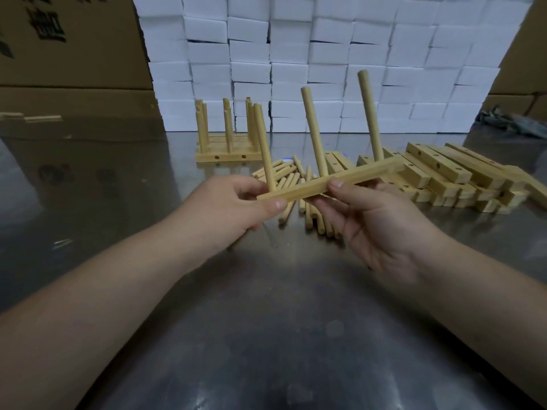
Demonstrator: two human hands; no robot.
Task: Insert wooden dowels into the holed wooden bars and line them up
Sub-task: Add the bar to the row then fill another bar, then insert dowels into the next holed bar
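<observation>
While left hand (pixel 233 202) pinches left end of bar (pixel 364 174), right hand (pixel 379 232) grips its mid.

The far face of the wooden bar (pixel 325 180) is hidden, and the fingers of the left hand (pixel 233 202) and the right hand (pixel 376 229) curl out of sight behind it. The loose dowels (pixel 288 176) are partly masked by the bar and hands, and a small blue-white object (pixel 285 158) beyond them is too covered to identify. Blurred print marks the cardboard box (pixel 59 39), cut by the top and left edges. The pile of bars (pixel 444 173) runs off the right edge.
</observation>
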